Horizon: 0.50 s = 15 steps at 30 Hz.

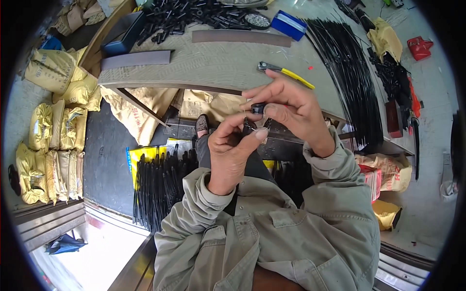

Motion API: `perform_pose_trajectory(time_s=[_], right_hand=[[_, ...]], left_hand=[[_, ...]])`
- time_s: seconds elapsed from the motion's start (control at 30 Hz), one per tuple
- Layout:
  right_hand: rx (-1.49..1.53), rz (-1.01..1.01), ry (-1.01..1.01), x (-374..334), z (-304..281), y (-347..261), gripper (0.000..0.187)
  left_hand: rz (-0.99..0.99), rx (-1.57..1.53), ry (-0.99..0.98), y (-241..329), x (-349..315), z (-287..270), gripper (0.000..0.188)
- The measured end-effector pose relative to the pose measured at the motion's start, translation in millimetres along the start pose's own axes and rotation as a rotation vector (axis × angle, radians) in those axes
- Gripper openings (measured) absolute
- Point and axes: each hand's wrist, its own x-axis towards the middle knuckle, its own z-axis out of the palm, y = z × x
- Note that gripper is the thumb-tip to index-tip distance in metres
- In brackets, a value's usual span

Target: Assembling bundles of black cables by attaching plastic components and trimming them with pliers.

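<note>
Above my lap, just past the near edge of the table, both hands meet with their fingertips close together. My right hand pinches a small black ring-like plastic piece between thumb and fingers. Closed just below it is my left hand, thumb and forefinger gripping a dark, thin-ended piece. A fine wire or thread seems to run between the two, but it is too small to be sure. Beyond the right hand, end-nippers with yellow handles lie on the table.
Black tubular parts heap at the table's far side, beside a dish of small metal bits and a blue box. Long black rods spread at right. More bundled black rods stand left of my legs. Yellowish sacks stack at far left.
</note>
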Motion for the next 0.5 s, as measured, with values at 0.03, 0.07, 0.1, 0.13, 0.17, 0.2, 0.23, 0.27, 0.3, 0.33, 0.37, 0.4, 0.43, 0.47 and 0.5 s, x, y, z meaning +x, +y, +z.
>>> perform_pose_trajectory(time_s=[0.03, 0.07, 0.1, 0.13, 0.17, 0.2, 0.23, 0.27, 0.3, 0.33, 0.37, 0.4, 0.43, 0.47, 0.5], right_hand=[[0.013, -0.005, 0.011, -4, -1, -1, 0.017], [0.026, -0.009, 0.023, -8, -4, -1, 0.017], [0.026, -0.012, 0.027, -11, -7, 1, 0.017], [0.124, -0.011, 0.013, -13, -10, 5, 0.016], [0.222, -0.010, -0.001, -14, -14, 9, 0.016], [0.321, -0.008, -0.014, -17, -17, 11, 0.016], [0.321, -0.009, -0.010, -19, -17, 11, 0.016], [0.385, 0.014, -0.001, -20, -18, 11, 0.015], [0.449, 0.039, 0.007, -21, -17, 11, 0.014], [0.513, 0.063, 0.014, -22, -18, 11, 0.014], [0.512, 0.065, 0.013, -22, -18, 10, 0.014], [0.508, 0.054, 0.007, -22, -19, 10, 0.013], [0.505, 0.041, 0.000, -20, -21, 9, 0.012], [0.501, 0.028, -0.009, -18, -21, 9, 0.012], [0.501, 0.028, -0.013, -17, -22, 10, 0.012]], left_hand=[[-0.006, 0.006, 0.003, -2, -2, 4, 0.025], [-0.013, 0.013, 0.006, -4, -4, 9, 0.025], [-0.022, 0.023, 0.009, -5, -6, 12, 0.025], [-0.022, 0.026, 0.005, -7, -7, 15, 0.025], [-0.019, 0.037, 0.001, -9, -8, 17, 0.025], [-0.017, 0.048, -0.002, -10, -9, 19, 0.025], [-0.015, 0.058, -0.005, -12, -9, 21, 0.025], [-0.016, 0.059, -0.007, -13, -9, 23, 0.025], [-0.014, 0.068, -0.010, -14, -9, 24, 0.025], [-0.011, 0.077, -0.012, -14, -9, 25, 0.025], [-0.008, 0.085, -0.013, -15, -10, 26, 0.025], [-0.008, 0.083, -0.011, -15, -10, 26, 0.025], [-0.007, 0.082, -0.016, -15, -10, 26, 0.025], [-0.006, 0.081, -0.021, -15, -10, 26, 0.024], [-0.005, 0.079, -0.025, -15, -11, 25, 0.024]])
